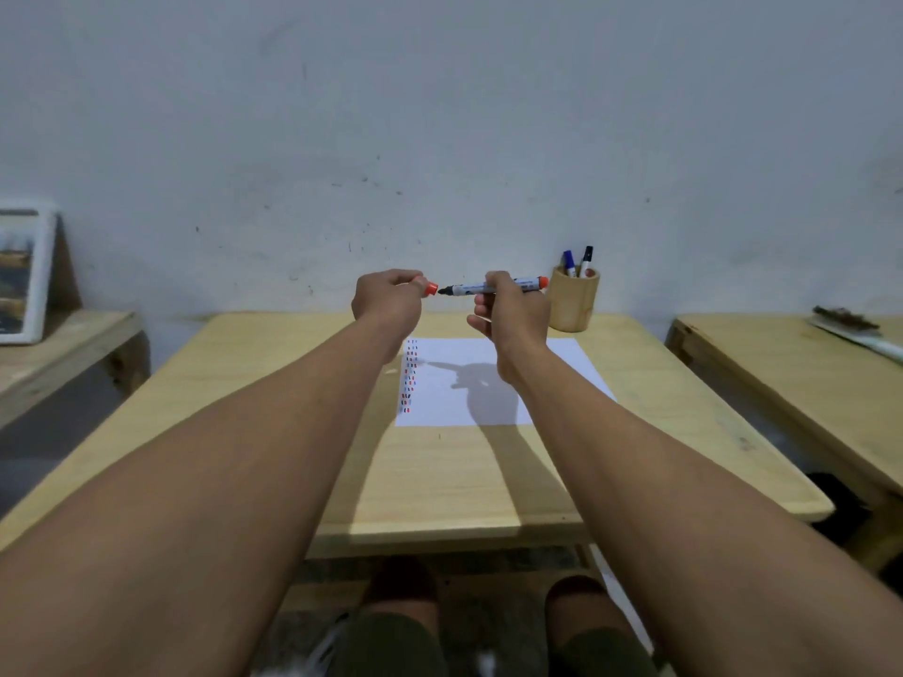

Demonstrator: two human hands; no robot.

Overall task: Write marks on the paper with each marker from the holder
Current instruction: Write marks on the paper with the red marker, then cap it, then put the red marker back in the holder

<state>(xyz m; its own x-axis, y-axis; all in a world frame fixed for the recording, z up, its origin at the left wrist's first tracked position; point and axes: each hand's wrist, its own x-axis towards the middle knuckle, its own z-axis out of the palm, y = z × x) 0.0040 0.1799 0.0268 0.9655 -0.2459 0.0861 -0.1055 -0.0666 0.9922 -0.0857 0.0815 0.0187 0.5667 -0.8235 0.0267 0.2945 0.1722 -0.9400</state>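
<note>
My right hand (508, 315) holds a red-ended marker (469, 288) level in the air above the table, its dark tip bare and pointing left. My left hand (386, 300) pinches the red cap (430, 288) just off that tip, a small gap between them. Below lies the white paper (488, 383), with columns of short red, blue and black marks down its left edge. A round wooden holder (572, 305) stands behind the paper at the right, holding a blue marker (568, 262) and a black marker (586, 260).
The paper rests on a light wooden table (440, 471). A second wooden table (791, 378) stands to the right with a clipboard-like object on it. A low shelf with a framed picture (22, 276) is at the left. A wall rises right behind the table.
</note>
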